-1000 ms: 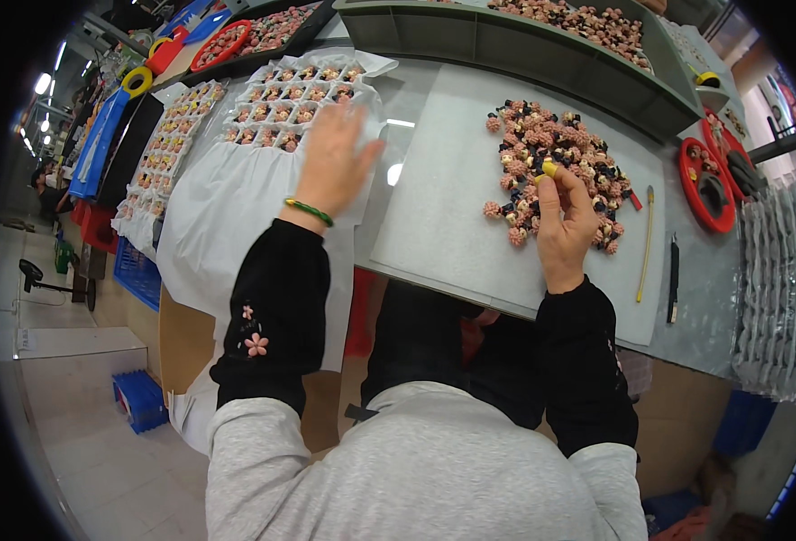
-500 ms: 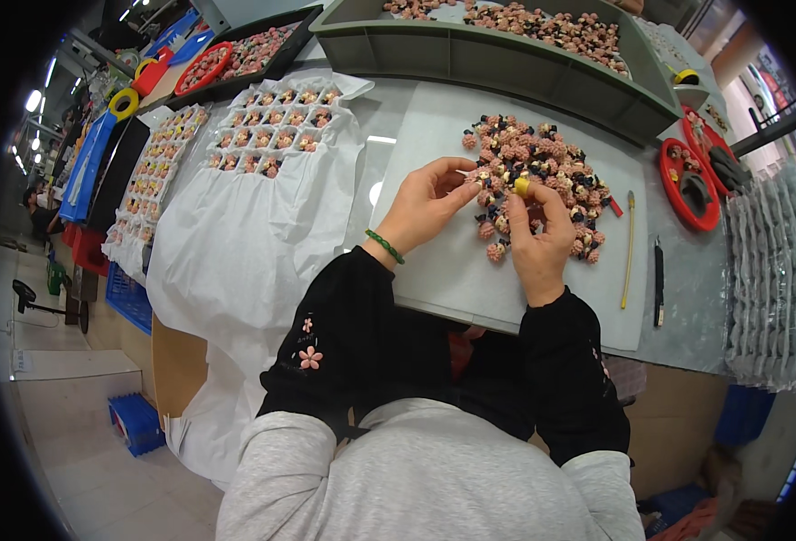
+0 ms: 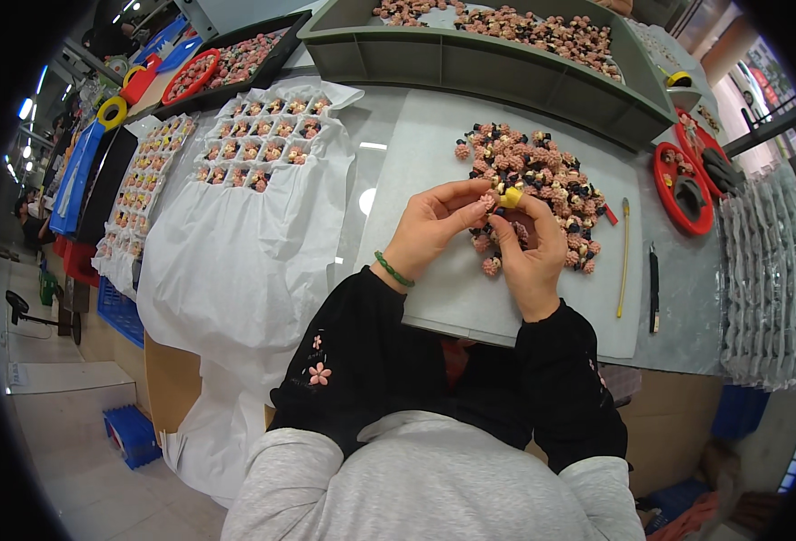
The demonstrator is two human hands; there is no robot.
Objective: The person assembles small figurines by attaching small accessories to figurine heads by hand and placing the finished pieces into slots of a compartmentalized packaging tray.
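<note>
Between the thumb and fingers of my left hand (image 3: pixel 432 225) is a small pink-haired figurine (image 3: pixel 487 202), held up over the near left side of a heap of similar figurines (image 3: pixel 542 167). My right hand (image 3: pixel 533 252) meets it from the right, thumb and index finger closed near the same piece. A yellow wrap (image 3: pixel 511 197) covers the tip of my right index finger. Whether the right fingers grip the figurine or only touch it is hidden. The heap, pink with black and cream parts, lies on a white sheet (image 3: pixel 398 171).
Beyond the sheet stands a grey-green bin (image 3: pixel 488 68) of figurines. To the left, a lined compartment tray (image 3: pixel 258 144) holds rows of them. A thin yellow-tipped brush (image 3: pixel 623 261) and a black pen-like tool (image 3: pixel 654 288) lie right, near a red round dish (image 3: pixel 684 189) and stacked clear trays (image 3: pixel 768 279).
Both hands have shifted slightly nearer to me and closer together. The figurine in the left fingers has turned, showing its pink hair side. The whole view has shifted a little.
</note>
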